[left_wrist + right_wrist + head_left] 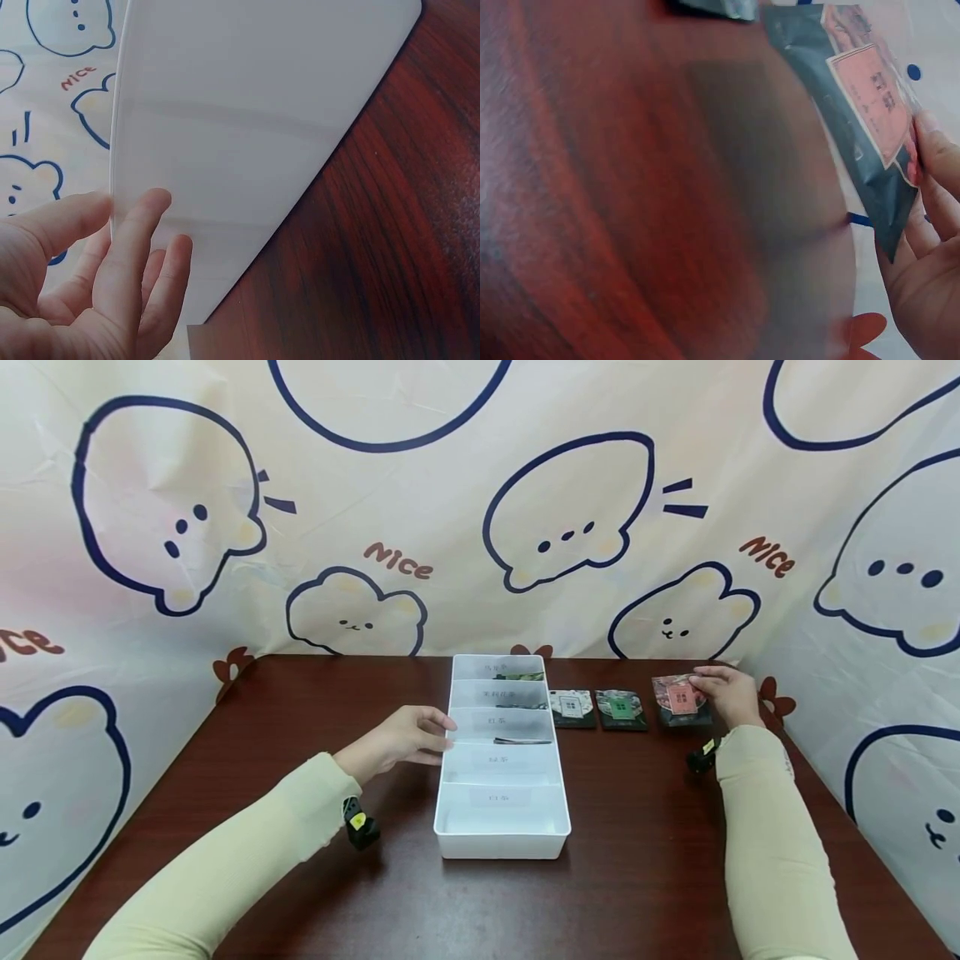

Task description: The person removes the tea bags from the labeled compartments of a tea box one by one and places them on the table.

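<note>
On the right of the table, my right hand [727,695] pinches a tea packet [681,714] by its upper edge. The packet is dark with a pink label, which the right wrist view shows as tilted and lifted off the table. A white divided box [501,846] stands lengthwise in the middle, with a paper label in each compartment. Against its left wall rests my left hand [401,739], its fingers loosely extended near the rim. Thin packets [521,741] lie in the three far compartments; the two nearest hold only their labels.
Between the box and my right hand lie a packet with a white label [572,708] and one with a green label [621,710]. A patterned cloth [450,510] hangs behind the brown table [630,860] and at both sides.
</note>
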Tool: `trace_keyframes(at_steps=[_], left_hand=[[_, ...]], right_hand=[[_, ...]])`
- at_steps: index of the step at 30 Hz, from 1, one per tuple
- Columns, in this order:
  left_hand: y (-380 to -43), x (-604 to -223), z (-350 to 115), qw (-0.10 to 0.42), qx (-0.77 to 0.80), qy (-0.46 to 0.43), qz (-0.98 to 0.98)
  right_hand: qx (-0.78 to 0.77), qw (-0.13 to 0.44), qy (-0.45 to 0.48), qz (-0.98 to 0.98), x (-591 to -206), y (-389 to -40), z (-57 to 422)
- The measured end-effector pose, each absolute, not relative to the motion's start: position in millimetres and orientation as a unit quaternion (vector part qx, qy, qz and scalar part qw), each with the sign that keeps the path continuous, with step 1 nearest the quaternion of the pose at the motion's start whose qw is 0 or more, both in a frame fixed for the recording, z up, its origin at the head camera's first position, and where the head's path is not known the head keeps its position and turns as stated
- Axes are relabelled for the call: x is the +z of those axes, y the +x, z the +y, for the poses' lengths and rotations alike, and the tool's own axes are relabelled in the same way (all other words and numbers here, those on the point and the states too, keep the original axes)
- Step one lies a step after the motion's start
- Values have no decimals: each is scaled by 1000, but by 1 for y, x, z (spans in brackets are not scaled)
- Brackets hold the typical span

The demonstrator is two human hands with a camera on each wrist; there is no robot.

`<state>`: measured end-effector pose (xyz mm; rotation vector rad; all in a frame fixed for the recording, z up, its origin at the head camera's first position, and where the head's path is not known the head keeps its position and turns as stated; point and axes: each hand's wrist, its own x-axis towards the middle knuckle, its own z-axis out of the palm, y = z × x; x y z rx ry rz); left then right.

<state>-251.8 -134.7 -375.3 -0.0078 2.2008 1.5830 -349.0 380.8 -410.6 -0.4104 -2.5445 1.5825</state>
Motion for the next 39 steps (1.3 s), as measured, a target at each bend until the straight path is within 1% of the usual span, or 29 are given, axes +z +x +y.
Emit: trace_keyframes(at_steps=[8, 19, 29, 39], left_hand=[[-252, -375, -133, 212, 571, -7, 793], [-252, -373, -133, 215, 567, -8, 795], [-252, -375, -133, 214, 569, -6, 794], [-250, -374, -133, 211, 568, -11, 795]], right_hand=[[465, 39, -134, -874, -421, -349, 376], [462, 15, -176, -869, -429, -354, 376], [396, 37, -189, -898, -430, -355, 371], [375, 45, -207, -902, -429, -356, 364]])
